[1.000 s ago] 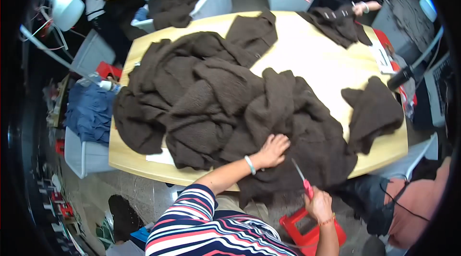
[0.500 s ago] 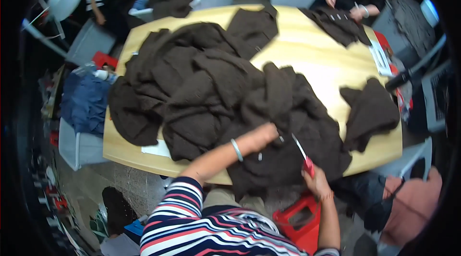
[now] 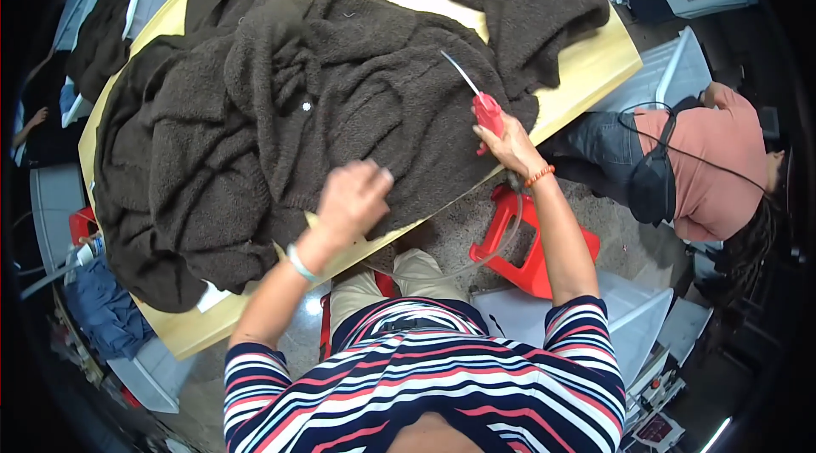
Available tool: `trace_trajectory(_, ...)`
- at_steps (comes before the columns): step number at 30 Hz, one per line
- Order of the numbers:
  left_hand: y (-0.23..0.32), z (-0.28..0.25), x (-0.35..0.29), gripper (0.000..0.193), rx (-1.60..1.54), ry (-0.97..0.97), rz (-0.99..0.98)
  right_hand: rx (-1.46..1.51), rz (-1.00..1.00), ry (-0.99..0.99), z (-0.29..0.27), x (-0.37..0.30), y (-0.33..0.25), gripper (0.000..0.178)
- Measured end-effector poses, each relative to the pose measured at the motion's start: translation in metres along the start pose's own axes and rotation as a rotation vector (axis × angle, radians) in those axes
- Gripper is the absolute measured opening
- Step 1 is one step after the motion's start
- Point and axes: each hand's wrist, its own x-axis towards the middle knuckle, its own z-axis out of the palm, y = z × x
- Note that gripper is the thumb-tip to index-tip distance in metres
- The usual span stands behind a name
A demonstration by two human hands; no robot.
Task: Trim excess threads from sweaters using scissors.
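A pale wooden table [image 3: 586, 70] carries heaped dark brown knitted garments [image 3: 280, 113].

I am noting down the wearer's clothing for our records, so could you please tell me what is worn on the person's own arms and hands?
Both forearms are bare below short sleeves striped in navy, white and red. The left hand has no glove; a pale, light-coloured band circles that wrist. The right hand is also ungloved, with an orange beaded bracelet at the wrist. No rings or watch can be made out.

Dark brown knit [image 3: 357, 104] heaped (rumpled), red-handled tool [image 3: 486, 110] above
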Motion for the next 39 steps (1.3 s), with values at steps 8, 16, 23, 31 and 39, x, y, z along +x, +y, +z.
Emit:
trace_trajectory(8,0.04,0.045,-0.047,0.055,-0.101,-0.381,-0.092,-0.212,0.041,-0.055,-0.021,-0.11,0.005,0.034)
trace_trajectory(16,0.014,0.069,-0.021,0.015,-1.054,-0.282,-0.801,-0.362,0.166,-0.083,-0.027,-0.148,-0.02,0.036)
trace_trajectory(23,-0.039,0.098,-0.058,0.02,-1.746,0.043,-1.194,-0.514,0.18,-0.471,-0.006,-0.155,-0.084,0.036)
trace_trajectory(31,-0.031,0.09,-0.054,0.011,-1.775,0.096,-1.268,-0.566,0.023,-0.509,0.039,-0.147,-0.096,0.03)
trace_trajectory(39,0.03,0.034,0.012,0.078,-0.031,0.018,-0.495,-0.532,0.066,-0.301,0.026,-0.155,-0.088,0.03)
